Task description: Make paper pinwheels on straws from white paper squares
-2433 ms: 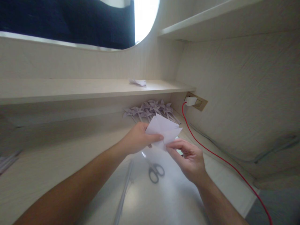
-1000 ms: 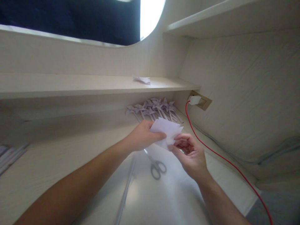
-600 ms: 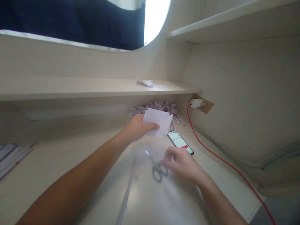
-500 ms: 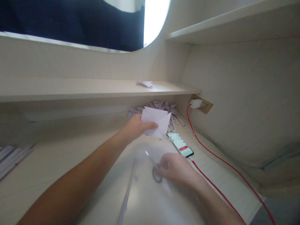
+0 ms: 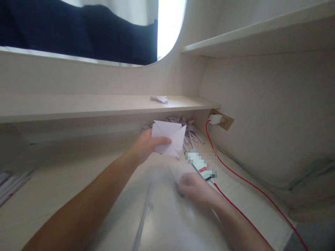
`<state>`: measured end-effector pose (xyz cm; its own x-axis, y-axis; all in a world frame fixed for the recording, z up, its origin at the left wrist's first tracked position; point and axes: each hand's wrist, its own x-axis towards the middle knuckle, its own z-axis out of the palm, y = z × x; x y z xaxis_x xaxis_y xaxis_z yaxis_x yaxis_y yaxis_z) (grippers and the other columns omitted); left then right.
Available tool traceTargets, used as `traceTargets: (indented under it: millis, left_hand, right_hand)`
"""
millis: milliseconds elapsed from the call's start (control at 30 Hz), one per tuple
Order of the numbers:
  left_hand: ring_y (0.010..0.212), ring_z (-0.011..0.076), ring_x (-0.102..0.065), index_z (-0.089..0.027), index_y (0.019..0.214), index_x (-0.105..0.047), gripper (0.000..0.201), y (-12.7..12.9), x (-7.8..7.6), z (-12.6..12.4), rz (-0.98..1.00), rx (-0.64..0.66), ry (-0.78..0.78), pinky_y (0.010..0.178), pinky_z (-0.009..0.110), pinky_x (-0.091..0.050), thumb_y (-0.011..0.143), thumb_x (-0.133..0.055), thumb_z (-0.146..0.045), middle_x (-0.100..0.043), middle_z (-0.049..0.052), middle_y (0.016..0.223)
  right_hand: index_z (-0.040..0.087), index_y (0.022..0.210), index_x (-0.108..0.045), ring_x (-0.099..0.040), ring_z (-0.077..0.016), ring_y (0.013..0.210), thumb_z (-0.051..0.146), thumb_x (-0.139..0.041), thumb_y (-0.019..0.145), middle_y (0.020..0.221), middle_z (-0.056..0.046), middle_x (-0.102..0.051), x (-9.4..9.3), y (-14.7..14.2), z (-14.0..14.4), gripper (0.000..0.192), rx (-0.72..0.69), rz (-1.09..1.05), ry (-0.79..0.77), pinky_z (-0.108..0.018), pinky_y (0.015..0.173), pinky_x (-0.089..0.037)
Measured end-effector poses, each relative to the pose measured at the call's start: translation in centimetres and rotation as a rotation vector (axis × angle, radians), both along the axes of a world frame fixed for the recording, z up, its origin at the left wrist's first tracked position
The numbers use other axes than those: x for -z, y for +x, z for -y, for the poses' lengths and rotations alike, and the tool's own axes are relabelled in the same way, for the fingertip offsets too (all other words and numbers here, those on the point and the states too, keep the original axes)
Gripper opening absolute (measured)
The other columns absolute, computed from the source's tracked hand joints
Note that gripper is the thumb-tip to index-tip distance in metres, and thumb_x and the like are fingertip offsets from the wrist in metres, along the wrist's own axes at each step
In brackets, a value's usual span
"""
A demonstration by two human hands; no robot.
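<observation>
My left hand pinches a square white sheet of paper by its left side, thumb lying on top. Slits run inward from the sheet's corners. Lower and to the right, my right hand is closed round the handles of a pair of scissors; their blades, smeared by motion, point up and away toward the sheet without touching it. Folded paper pinwheels on paper sticks lie in a heap behind the sheet, which partly hides them.
A phone with a red cable lies right of my hands. A charger sits in the wall socket. Folded paper rests on the low shelf. A thin stick lies in front; a paper stack is at left.
My right hand has turned the scissors slightly, and their handle loops now show less. The left hand still holds the sheet. The whole view has shifted a little.
</observation>
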<state>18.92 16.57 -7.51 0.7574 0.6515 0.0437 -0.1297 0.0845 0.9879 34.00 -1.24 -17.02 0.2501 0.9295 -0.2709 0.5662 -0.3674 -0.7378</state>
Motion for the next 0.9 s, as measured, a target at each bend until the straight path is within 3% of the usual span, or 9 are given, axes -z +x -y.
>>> traceTargets:
  millis: [300,433,567,767,900]
  left_hand:
    - [0.082,0.0231,-0.074,-0.013,0.105,-0.077,0.039,-1.1,-0.7,-0.7,0.063,-0.005,0.041,0.074,0.030,-0.056,0.070,-0.085,-0.027,-0.080,0.011,0.102]
    - [0.081,0.0236,-0.074,-0.012,0.103,-0.078,0.038,-1.4,-0.9,-0.8,0.041,-0.041,0.050,0.075,0.031,-0.057,0.069,-0.086,-0.027,-0.081,0.011,0.101]
    - [0.079,0.0229,-0.074,-0.013,0.101,-0.079,0.035,-1.5,-0.9,-1.1,0.044,-0.051,0.063,0.074,0.031,-0.056,0.070,-0.086,-0.026,-0.081,0.010,0.099]
    - [0.077,0.0197,-0.072,-0.014,0.100,-0.079,0.032,-1.8,-1.2,-1.2,0.075,-0.049,0.079,0.073,0.028,-0.055,0.071,-0.086,-0.026,-0.081,0.007,0.096]
    - [0.076,0.0206,-0.072,-0.013,0.100,-0.080,0.033,-1.9,-1.5,-1.2,0.088,-0.063,0.076,0.071,0.028,-0.055,0.070,-0.086,-0.025,-0.081,0.008,0.095]
  right_hand:
    - [0.021,0.067,-0.052,-0.048,-0.0089,0.046,0.012,-0.076,0.061,0.053,0.010,-0.053,0.2,0.9,-1.0,0.026,0.141,-0.363,0.121,-0.021,0.048,-0.033]
    - [0.021,0.072,-0.051,-0.056,-0.0098,0.056,0.012,-0.082,0.055,0.065,0.008,-0.060,0.6,1.2,-1.4,0.037,0.217,-0.497,0.252,-0.021,0.055,-0.042]
    - [0.021,0.081,-0.055,-0.065,-0.0134,0.066,0.027,-0.091,0.055,0.074,0.003,-0.068,1.5,1.6,-1.7,0.044,0.266,-0.603,0.358,-0.025,0.064,-0.050]
    - [0.020,0.091,-0.059,-0.073,-0.0191,0.074,0.030,-0.098,0.053,0.084,-0.006,-0.080,0.6,0.9,-1.0,0.056,0.249,-0.737,0.367,-0.027,0.063,-0.052]
    - [0.019,0.090,-0.061,-0.071,-0.0172,0.070,0.026,-0.100,0.052,0.083,-0.006,-0.081,-0.2,0.9,-0.7,0.055,0.236,-0.796,0.344,-0.025,0.061,-0.051]
